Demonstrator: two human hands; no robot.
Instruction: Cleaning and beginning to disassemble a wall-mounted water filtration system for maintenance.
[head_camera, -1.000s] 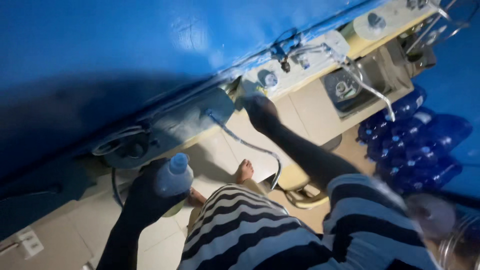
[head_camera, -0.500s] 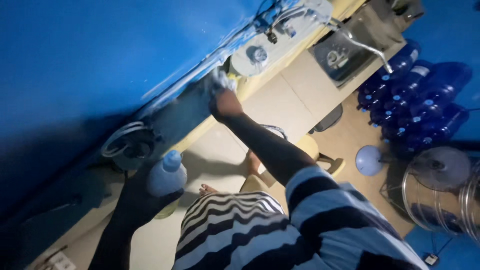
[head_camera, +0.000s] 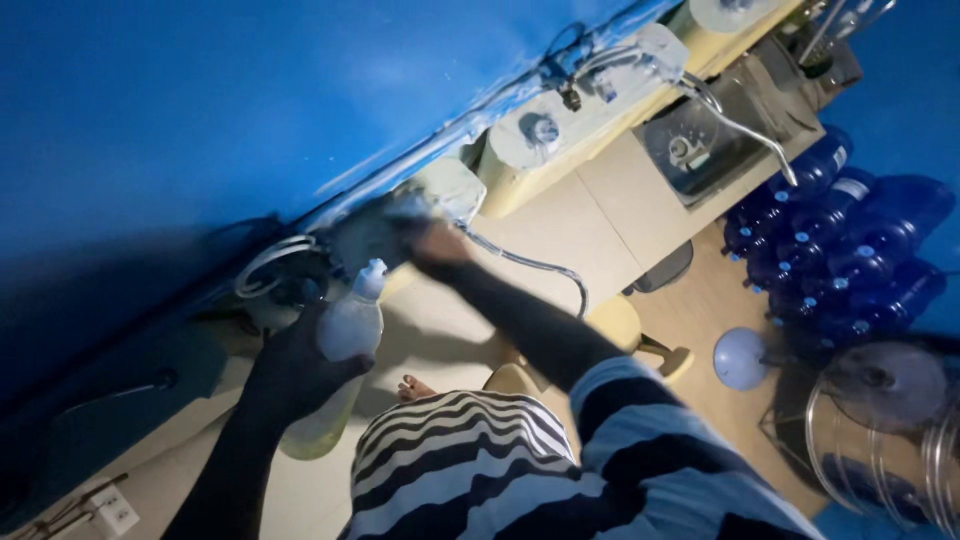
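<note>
Near the frame's centre, the left hand (head_camera: 300, 365) wraps around a bottle (head_camera: 340, 350) of yellowish liquid, upright, cap on. The right hand (head_camera: 435, 243) presses a cloth (head_camera: 405, 212) against the counter (head_camera: 600, 190) edge by the blue wall (head_camera: 250, 100). Wiping looks midway; the rest of the counter toward the tap (head_camera: 740, 125) remains.

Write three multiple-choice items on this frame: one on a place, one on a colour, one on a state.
1. Where do the large water jugs stand?
A. on the floor at right
B. on the counter
C. in the sink

2. What colour is the wall?
A. white
B. blue
C. green

3. How is the squeeze bottle held?
A. lying on the floor
B. hanging from the tap
C. gripped in the left hand

Answers: 1 A, the jugs cluster on the floor; 2 B, the wall is deep blue; 3 C, the left hand wraps around the bottle while the right hand reaches to the counter.
</note>
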